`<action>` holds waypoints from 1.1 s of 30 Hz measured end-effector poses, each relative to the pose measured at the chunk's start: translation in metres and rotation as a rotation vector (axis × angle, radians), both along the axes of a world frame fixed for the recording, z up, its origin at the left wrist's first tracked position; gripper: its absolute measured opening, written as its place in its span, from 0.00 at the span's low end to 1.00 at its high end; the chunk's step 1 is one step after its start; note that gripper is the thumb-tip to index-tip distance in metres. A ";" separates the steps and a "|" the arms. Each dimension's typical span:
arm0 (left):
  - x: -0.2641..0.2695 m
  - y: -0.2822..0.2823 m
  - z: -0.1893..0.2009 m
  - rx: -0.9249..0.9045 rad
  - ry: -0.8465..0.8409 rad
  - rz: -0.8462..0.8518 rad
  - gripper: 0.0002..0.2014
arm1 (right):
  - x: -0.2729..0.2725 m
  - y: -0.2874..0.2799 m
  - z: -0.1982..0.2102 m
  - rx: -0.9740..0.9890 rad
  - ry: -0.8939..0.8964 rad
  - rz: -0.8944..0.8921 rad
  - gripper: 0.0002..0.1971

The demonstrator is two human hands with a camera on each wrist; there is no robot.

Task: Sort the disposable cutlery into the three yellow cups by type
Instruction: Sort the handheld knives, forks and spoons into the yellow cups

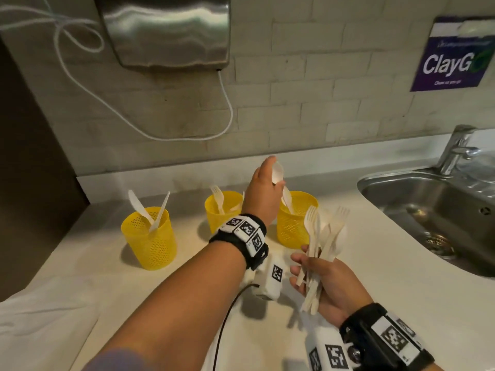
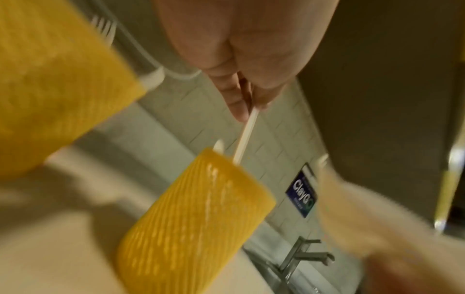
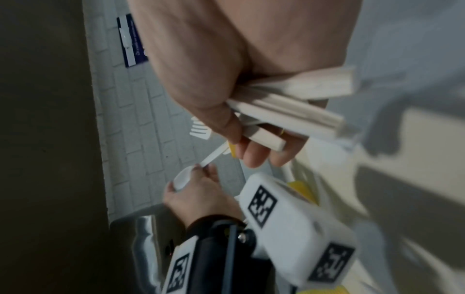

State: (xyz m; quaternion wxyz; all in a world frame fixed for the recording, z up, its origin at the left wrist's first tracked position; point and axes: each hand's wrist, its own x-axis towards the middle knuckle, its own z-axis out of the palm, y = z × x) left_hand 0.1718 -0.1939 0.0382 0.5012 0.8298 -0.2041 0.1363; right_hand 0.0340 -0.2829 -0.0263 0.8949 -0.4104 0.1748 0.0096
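On the pale countertop, three yellow perforated plastic cups stand in a row across the middle of the head view. The left cup holds two white plastic knives; the centre cup holds a white plastic fork; the right cup, just right of centre, holds a white plastic spoon leaning out of its mouth. The left hand is raised above the right cup, its fingers pinching a single white plastic spoon by the neck, bowl uppermost; in the left wrist view the handle slants down to the rim of the cup. The right hand, lower right of centre, has its fingers curled round a fanned bundle of white forks and spoons, handles crossing the palm. A stainless steel sink with faucet occupies the right edge. A steel wall-mounted dispenser hangs at upper left of centre, and a purple sign at upper right.
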 end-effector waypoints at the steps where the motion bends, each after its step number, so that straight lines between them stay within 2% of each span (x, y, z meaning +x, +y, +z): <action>1: 0.004 -0.006 -0.009 0.063 0.052 -0.020 0.27 | -0.002 -0.003 0.000 -0.005 -0.003 0.008 0.12; 3: 0.007 -0.011 -0.021 0.192 0.109 -0.057 0.26 | -0.004 -0.010 -0.001 -0.023 -0.001 0.015 0.12; 5: 0.007 -0.010 -0.022 0.276 0.081 -0.087 0.26 | -0.004 -0.014 0.000 -0.037 -0.008 0.022 0.12; 7: 0.004 -0.003 -0.015 0.238 0.013 -0.064 0.25 | -0.003 -0.014 0.002 -0.048 -0.022 0.033 0.12; 9: -0.006 0.010 -0.009 0.089 0.004 0.011 0.21 | -0.002 -0.010 0.003 -0.053 -0.044 0.058 0.12; 11: -0.022 0.027 -0.007 -0.042 0.184 -0.057 0.15 | 0.000 -0.001 0.005 -0.061 -0.067 0.096 0.11; 14: -0.047 0.048 -0.018 -0.021 0.562 -0.343 0.03 | 0.006 0.017 0.007 -0.096 -0.091 0.185 0.09; 16: -0.054 0.060 -0.027 -0.122 0.660 -0.386 0.03 | 0.009 0.029 0.007 -0.106 -0.086 0.244 0.09; 19: -0.053 0.078 -0.035 -0.243 0.698 -0.309 0.06 | 0.014 0.042 0.005 -0.113 -0.044 0.287 0.11; 23: -0.049 0.097 -0.026 -0.311 0.602 -0.119 0.06 | 0.020 0.053 -0.005 -0.079 0.018 0.215 0.11; 26: -0.036 0.114 0.007 -0.511 0.411 -0.011 0.07 | 0.024 0.052 -0.010 -0.014 0.027 0.110 0.07; 28: -0.021 0.125 0.028 -0.574 0.264 0.080 0.07 | 0.023 0.049 -0.008 -0.009 0.028 0.084 0.06; 31: 0.006 0.132 0.043 -0.482 0.101 0.253 0.04 | 0.020 0.048 -0.003 -0.011 0.006 0.085 0.07; 33: 0.023 0.126 0.039 -0.260 0.084 0.310 0.03 | 0.017 0.048 0.001 -0.026 -0.013 0.099 0.07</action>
